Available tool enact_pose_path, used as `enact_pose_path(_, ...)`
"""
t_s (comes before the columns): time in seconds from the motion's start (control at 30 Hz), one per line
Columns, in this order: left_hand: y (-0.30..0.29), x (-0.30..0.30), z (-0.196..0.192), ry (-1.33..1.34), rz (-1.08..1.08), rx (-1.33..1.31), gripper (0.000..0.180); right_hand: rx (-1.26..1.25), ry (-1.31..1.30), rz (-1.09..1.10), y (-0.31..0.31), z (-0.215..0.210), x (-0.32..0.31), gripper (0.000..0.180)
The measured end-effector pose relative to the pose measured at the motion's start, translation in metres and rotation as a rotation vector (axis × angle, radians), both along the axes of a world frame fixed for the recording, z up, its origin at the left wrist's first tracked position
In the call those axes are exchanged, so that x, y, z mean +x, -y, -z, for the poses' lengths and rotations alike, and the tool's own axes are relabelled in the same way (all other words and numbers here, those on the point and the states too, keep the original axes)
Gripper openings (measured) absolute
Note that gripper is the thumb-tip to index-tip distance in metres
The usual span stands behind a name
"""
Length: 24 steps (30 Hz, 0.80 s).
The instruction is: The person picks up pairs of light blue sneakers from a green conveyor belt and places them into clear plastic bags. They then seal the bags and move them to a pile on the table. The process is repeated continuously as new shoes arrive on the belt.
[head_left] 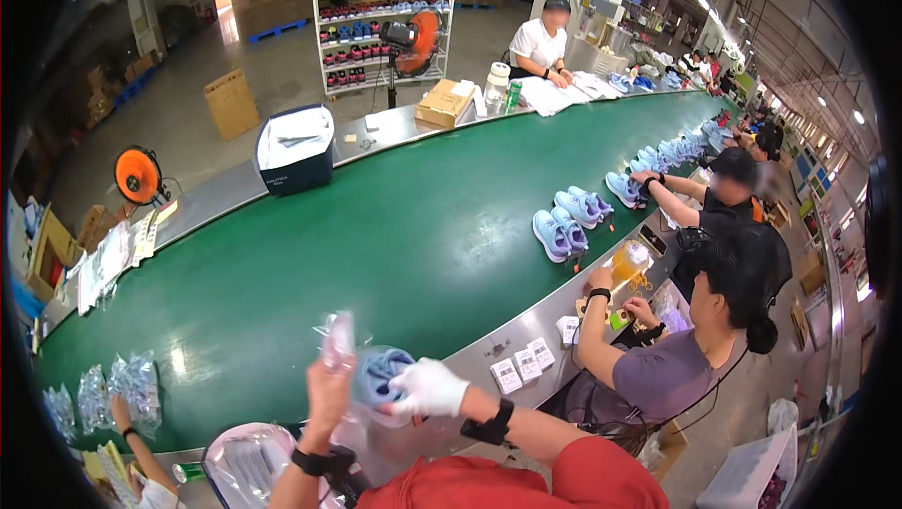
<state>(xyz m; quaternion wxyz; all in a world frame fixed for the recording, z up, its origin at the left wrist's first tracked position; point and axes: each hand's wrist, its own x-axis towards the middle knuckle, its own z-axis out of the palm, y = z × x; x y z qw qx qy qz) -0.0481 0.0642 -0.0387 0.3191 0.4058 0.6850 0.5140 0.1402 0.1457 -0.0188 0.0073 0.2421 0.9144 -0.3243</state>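
My left hand [329, 394], bare with a black watch on the wrist, holds up a clear plastic bag [338, 340] by its upper edge. My right hand [427, 387] wears a white glove and grips a light blue shoe [379, 374] that sits partly inside the bag's mouth. Both hands are raised over the near metal edge [489, 347] of a long green conveyor belt [376, 227]. More clear plastic wrap [246, 462] lies below my left forearm.
Pairs of light blue shoes [562, 232] line the belt's right side, where seated co-workers [676, 359] work. Bagged items [127, 387] lie at the left near another person's hand [122, 410]. A dark bin [295, 166], orange fans [138, 176] and a shoe rack [376, 35] stand beyond.
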Motion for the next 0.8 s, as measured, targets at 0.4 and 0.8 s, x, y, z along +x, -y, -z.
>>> enact_pose_path(0.4, -0.029, 0.059, -0.041, -0.559, 0.58, 0.142, 0.013, 0.142, -0.099, -0.724, 0.036, 0.028, -0.029, 0.026)
enact_pose_path(0.8, 0.009, 0.055, -0.004, -0.594, 0.628, 0.136, 0.013, 0.19, -0.308, -0.259, 0.06, 0.097, -0.051, 0.024)
